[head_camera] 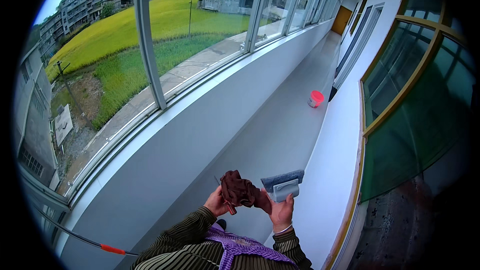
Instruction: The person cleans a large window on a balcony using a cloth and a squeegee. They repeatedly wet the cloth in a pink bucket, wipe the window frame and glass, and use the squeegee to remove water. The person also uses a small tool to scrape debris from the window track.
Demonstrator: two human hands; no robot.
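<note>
In front of my body, my left hand grips a crumpled dark brown cloth together with a tool that has a red handle. A thin pointed end of it shows above the fingers. The cloth stretches across to my right hand, which holds its other end and a grey plastic-backed cleaning brush with a dark grey fuzzy pad along its top. The palm of my right hand faces up, with the thumb against the brush's plastic body. The cloth hides part of both hands' fingers.
A red bucket stands on the grey corridor floor by the right wall. Sliding windows over a white sill run along the left. A pole with a red band lies at lower left. A wood-framed window is at right.
</note>
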